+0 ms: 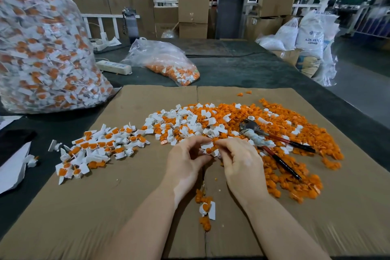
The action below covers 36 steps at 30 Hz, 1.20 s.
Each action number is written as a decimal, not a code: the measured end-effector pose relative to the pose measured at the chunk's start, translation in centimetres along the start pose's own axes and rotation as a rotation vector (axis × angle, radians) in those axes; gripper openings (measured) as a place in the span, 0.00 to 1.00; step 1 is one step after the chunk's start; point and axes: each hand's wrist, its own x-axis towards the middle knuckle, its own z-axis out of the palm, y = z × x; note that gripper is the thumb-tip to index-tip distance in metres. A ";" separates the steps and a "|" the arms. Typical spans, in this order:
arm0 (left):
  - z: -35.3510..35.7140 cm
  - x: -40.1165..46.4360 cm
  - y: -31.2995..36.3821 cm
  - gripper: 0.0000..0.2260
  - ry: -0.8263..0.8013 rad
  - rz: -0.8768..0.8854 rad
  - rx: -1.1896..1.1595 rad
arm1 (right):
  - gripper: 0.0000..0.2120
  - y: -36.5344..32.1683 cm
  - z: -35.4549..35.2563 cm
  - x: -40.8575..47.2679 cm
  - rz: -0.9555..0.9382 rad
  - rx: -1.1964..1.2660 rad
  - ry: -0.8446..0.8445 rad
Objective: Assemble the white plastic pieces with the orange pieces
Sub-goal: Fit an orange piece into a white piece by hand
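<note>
Left hand (185, 159) and right hand (239, 162) meet above the cardboard sheet (126, 207), fingers curled, together pinching one white piece (207, 148) with an orange insert (loose pile (232, 124) just beyond; assembled pieces (99, 148) left).

- One view only, from a camera worn on the person's head.
- It looked forward and down, close over the cardboard (105, 207) on the table (242, 69).
- Both forearms entered from the bottom edge, and the left hand (185, 160) and right hand (242, 164) sat near the centre.
- The wide lens bent the edges and took in the hall beyond the table.
</note>
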 end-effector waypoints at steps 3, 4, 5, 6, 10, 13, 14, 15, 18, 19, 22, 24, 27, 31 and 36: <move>0.0 0.0 0.1 0.15 0.001 0.023 0.042 | 0.09 -0.2 0.0 0.0 -0.042 0.007 -0.064; 0.0 0.0 0.2 0.15 0.001 0.028 0.052 | 0.08 -0.2 -0.1 -0.1 -0.048 0.014 -0.084; 0.0 0.0 0.3 0.15 -0.001 0.032 0.062 | 0.07 -0.2 -0.1 -0.1 -0.047 0.019 -0.096; 0.0 0.0 0.3 0.15 -0.008 0.040 0.071 | 0.06 -0.2 -0.1 -0.1 -0.042 0.020 -0.100; 0.1 -0.2 0.5 0.14 -0.037 0.076 0.090 | 0.03 -0.2 -0.1 0.1 -0.036 -0.008 -0.107; 0.1 -0.2 0.4 0.14 -0.024 0.070 0.091 | 0.03 -0.3 0.0 0.1 -0.040 -0.023 -0.103; 0.1 -0.2 0.4 0.14 -0.021 0.072 0.096 | 0.03 -0.3 0.1 0.1 -0.037 -0.026 -0.098; 0.1 -0.2 0.4 0.14 -0.018 0.079 0.104 | 0.03 -0.2 0.1 0.1 -0.035 -0.029 -0.090; 0.2 -0.1 0.3 0.11 0.007 0.066 0.126 | 0.02 -0.1 0.2 0.2 -0.019 -0.045 -0.054; 0.0 0.0 0.2 0.09 0.036 0.038 0.124 | 0.02 -0.1 0.2 0.2 -0.004 -0.050 -0.039; -1.0 0.5 -0.4 0.08 0.192 -0.075 0.222 | 0.03 0.1 0.2 0.2 0.026 -0.062 -0.018; -2.5 0.9 -1.0 0.10 0.286 -0.145 0.324 | 0.03 0.2 0.2 0.1 0.021 -0.084 -0.027; -5.3 1.2 -2.0 0.11 0.385 -0.182 0.520 | 0.05 0.1 0.4 0.1 0.012 -0.112 -0.039; -7.6 1.4 -2.7 0.12 0.413 -0.222 0.813 | 0.07 0.0 0.5 0.0 0.009 -0.153 -0.075; -6.9 1.4 -2.7 0.17 0.418 -0.205 0.851 | 0.09 0.0 0.5 -0.1 0.037 -0.213 -0.127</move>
